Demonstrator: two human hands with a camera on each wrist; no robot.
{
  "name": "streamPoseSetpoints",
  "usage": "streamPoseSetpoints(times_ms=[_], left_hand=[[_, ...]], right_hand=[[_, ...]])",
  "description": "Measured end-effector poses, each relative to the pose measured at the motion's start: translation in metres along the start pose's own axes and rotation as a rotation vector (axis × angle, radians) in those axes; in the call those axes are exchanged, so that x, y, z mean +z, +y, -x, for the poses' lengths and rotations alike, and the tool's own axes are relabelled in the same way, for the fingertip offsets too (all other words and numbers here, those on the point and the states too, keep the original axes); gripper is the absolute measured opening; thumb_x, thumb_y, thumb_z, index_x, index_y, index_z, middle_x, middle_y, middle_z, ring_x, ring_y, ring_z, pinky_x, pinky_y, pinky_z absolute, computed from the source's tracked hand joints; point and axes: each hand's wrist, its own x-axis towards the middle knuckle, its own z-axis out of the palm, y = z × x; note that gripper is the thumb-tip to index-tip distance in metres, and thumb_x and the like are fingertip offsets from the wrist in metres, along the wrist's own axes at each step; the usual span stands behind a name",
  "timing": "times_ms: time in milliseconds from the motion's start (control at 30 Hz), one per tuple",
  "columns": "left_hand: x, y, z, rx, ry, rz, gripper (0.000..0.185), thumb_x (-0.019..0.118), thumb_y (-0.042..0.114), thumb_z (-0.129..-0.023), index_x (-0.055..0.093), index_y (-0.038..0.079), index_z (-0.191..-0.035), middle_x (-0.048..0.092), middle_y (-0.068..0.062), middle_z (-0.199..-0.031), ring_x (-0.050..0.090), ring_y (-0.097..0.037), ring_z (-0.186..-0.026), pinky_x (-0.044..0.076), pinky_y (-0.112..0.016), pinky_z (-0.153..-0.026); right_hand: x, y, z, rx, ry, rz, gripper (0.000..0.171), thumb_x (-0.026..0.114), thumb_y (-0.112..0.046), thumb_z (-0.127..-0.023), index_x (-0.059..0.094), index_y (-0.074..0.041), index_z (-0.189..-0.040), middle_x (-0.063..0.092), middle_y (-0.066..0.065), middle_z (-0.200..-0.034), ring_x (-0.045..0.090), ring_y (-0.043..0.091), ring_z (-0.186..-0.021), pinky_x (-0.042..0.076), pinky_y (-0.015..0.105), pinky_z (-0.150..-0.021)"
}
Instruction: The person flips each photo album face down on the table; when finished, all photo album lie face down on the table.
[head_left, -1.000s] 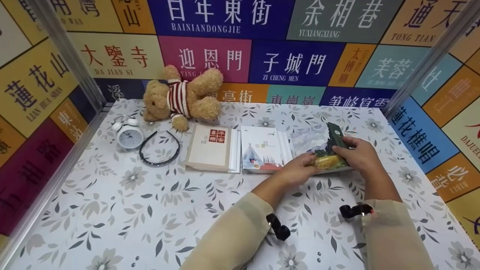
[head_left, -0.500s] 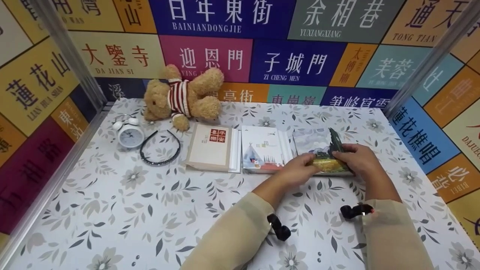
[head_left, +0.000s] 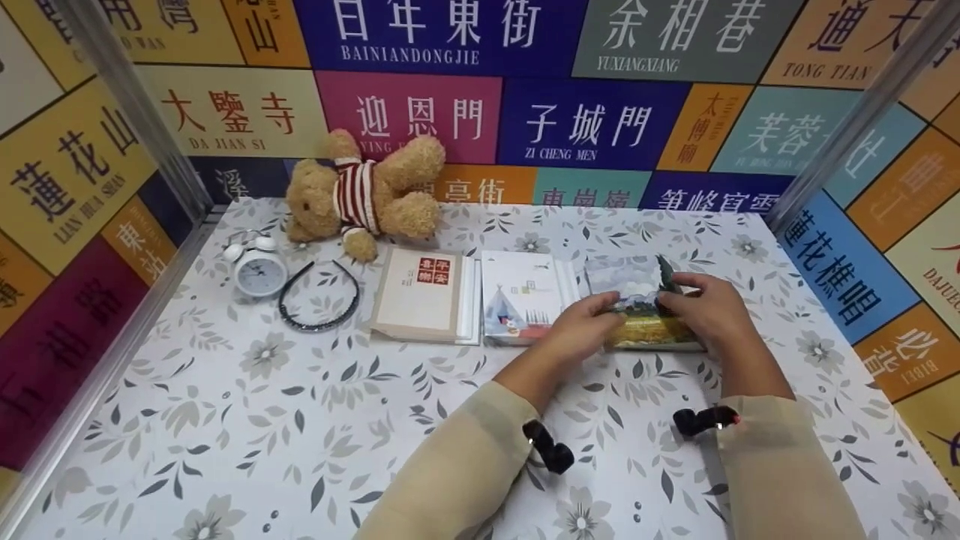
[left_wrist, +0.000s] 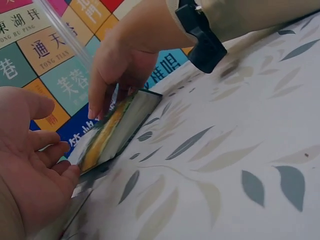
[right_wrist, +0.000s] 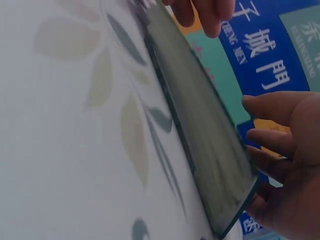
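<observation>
Book with painted cover [head_left: 637, 289], right of centre in the head view: a slab with glossy clouds, dark cypress and yellow field, its thick page block edged dark green

Left hand [head_left: 581, 328], at the book's left end: thumb well apart from loosely bent fingers, gripping nothing that I can see; whether the fingertips touch the cover I cannot tell

Right hand [head_left: 712, 313], at the book's right end: thumb and forefinger a narrow gap apart by the cypress, lower fingers against the book's edge

Tent-picture book [head_left: 521, 292], just beside on the left: smooth white cover

Beige book [head_left: 409, 304], centre of the frame: matte cover, red square of white characters

Headband [head_left: 319, 328], left of centre: dark, beaded-looking U, ends pointing up the frame

Alarm clock [head_left: 259, 274], left: round dial, white case, twin domed bells

Teddy bear [head_left: 356, 196], upper left, on its side: curly tan plush, red-and-white striped jersey

Tablecloth [head_left: 337, 427], beneath all: white, printed with grey leaves and flowers

Sleeves [head_left: 454, 469], lower right: plain beige cloth, a black camera [head_left: 549, 447] strapped at each cuff
</observation>
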Motion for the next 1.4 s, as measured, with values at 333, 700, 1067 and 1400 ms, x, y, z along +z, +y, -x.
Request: streamPoseSetpoints(times_ms=[333,700,1067,1400], left_hand=[[-0.037,0.016,0.009,0.085,0.107,0.015,0.040,0.063,0.023,-0.094,0.060,0.026,-0.133,0.058,0.010,-0.141,0.048,-0.009,-0.136,0.043,-0.030,-0.111],[-0.110,0.019,0.017,0.173,0.227,-0.065,0.042,0.059,0.018,-0.095,0.055,0.019,-0.138,0.055,0.000,-0.145,0.044,-0.016,-0.141,0.035,-0.035,-0.119],[-0.155,0.015,0.019,0.149,0.377,-0.021,0.046,0.061,0.012,-0.092,0.053,0.007,-0.137,0.055,-0.013,-0.144,0.047,-0.024,-0.138,0.037,-0.034,-0.117],[-0.153,0.006,0.020,0.019,0.344,0.051,0.066,0.061,0.018,-0.092,0.035,0.006,-0.152,0.036,-0.013,-0.159,0.033,-0.031,-0.148,0.027,-0.038,-0.123]], right_hand=[[0.040,-0.053,0.014,-0.216,0.030,-0.251,0.059,0.062,-0.049,-0.093,0.050,-0.022,-0.144,0.053,0.005,-0.146,0.049,0.019,-0.134,0.045,0.041,-0.109],[0.082,-0.088,0.003,-0.233,-0.045,-0.333,0.053,0.063,-0.046,-0.094,0.051,-0.026,-0.141,0.056,0.001,-0.139,0.055,0.017,-0.125,0.050,0.039,-0.103],[0.099,-0.095,-0.004,-0.198,-0.078,-0.304,0.050,0.062,-0.047,-0.094,0.051,-0.030,-0.140,0.056,-0.005,-0.136,0.053,0.016,-0.125,0.049,0.039,-0.104],[0.111,-0.083,-0.006,-0.210,-0.161,-0.269,0.059,0.062,-0.046,-0.094,0.047,-0.020,-0.145,0.048,0.002,-0.149,0.047,0.022,-0.136,0.046,0.044,-0.109]])
